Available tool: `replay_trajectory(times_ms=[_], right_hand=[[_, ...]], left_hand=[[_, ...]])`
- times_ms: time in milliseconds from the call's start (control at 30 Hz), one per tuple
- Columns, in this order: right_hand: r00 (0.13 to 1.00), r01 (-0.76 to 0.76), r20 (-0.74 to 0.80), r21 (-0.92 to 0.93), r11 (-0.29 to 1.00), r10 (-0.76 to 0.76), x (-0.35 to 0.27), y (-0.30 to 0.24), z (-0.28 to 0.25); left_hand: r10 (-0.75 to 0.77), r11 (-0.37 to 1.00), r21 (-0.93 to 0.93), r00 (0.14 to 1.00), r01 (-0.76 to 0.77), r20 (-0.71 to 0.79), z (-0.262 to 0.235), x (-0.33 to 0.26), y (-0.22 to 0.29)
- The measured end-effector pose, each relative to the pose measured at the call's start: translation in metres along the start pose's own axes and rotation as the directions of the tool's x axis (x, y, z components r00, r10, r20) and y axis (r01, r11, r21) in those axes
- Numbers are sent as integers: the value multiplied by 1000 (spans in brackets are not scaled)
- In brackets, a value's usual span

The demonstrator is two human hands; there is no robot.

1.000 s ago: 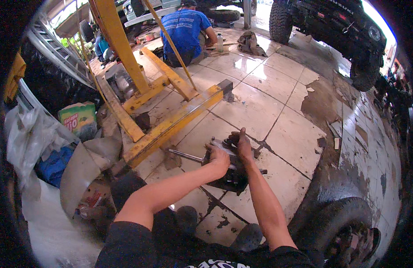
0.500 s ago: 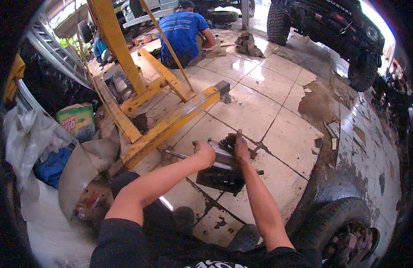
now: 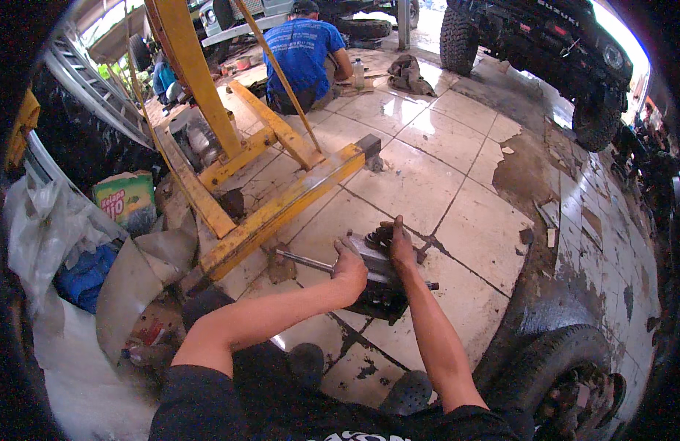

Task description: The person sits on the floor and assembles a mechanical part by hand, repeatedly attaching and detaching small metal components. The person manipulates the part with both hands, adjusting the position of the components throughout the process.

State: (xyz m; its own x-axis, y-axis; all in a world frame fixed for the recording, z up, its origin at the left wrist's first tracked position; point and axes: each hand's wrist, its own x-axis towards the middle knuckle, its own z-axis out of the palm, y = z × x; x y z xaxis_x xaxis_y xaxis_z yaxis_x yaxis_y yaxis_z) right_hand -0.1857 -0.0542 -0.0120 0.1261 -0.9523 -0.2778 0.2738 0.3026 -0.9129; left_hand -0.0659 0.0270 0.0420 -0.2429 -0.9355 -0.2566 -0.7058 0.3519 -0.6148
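Note:
A greasy metal assembly (image 3: pixel 384 278), with a grey upper housing and a blackened lower side, sits on the tiles in front of me; it looks like a gearbox part. A bright rod (image 3: pixel 303 259) sticks out past its left side, and a short dark stub shows at its right. My left hand (image 3: pixel 349 266) is closed over the left side of the housing, at the rod's inner end. Against the far right side rests my right hand (image 3: pixel 400 244), one finger pointing away from me. Dark ribbed shapes beside it, perhaps gear teeth or greasy fingers, blur its hold.
A yellow steel frame (image 3: pixel 281 213) stands ahead on the left. Beyond it crouches a person in a blue shirt (image 3: pixel 299 55). A tyre (image 3: pixel 553 360) lies at lower right, a dark vehicle (image 3: pixel 531 37) stands at far right, and plastic sheeting (image 3: pixel 53 228) hangs at left.
My left hand has shifted slightly right and nearer, and its fingers now lie on the housing. More of the bright rod shows. The right hand has moved a little to the right.

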Motion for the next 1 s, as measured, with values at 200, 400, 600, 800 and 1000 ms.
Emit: replay_trajectory(times_ms=[200, 400, 600, 800, 1000], right_hand=[[989, 141, -9, -292, 946, -150, 15, 11, -15], [1000, 21, 15, 10, 1000, -22, 7, 4, 0], [994, 88, -49, -109, 990, -94, 28, 23, -15], [996, 88, -5, -151, 985, -90, 29, 18, -12], [997, -29, 70, 67, 997, 24, 3, 5, 11]], left_hand=[[273, 948, -253, 905, -194, 327, -26, 14, -33], [23, 982, -186, 999, -15, 42, 14, 5, -11], [132, 935, -343, 986, -89, 103, -6, 1, -26], [147, 960, -259, 976, -102, 162, -16, 8, -16], [98, 955, -295, 933, 10, 347, -2, 20, -22]])
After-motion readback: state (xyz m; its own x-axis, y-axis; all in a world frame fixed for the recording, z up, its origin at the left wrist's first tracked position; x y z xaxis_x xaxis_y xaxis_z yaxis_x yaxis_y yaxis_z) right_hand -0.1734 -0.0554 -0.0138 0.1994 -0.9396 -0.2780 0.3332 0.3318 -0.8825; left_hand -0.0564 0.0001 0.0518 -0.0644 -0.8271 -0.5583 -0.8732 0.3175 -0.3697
